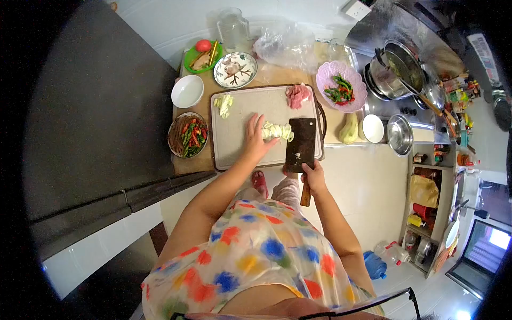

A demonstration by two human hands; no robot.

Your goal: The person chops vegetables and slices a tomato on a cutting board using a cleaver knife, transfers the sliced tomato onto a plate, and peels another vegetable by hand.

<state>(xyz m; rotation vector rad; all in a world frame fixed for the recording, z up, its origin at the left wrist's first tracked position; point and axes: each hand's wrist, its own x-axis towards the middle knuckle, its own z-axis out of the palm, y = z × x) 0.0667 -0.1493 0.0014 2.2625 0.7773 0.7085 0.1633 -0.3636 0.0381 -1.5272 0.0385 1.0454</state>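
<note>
A row of thin pale slices lies on the cutting board. My left hand rests at the left end of the slices, thumb and fingers spread apart around it. In my right hand is the wooden handle of a dark cleaver, whose broad blade lies flat over the board's right side, beside the slices. Pale yellow-green pieces sit at the board's upper left, and raw pink meat at its upper right.
Left of the board are a white bowl and a bowl of peppers. Behind it stands a patterned plate. To the right are a pink plate, a pale gourd, a metal bowl and a pot on the stove.
</note>
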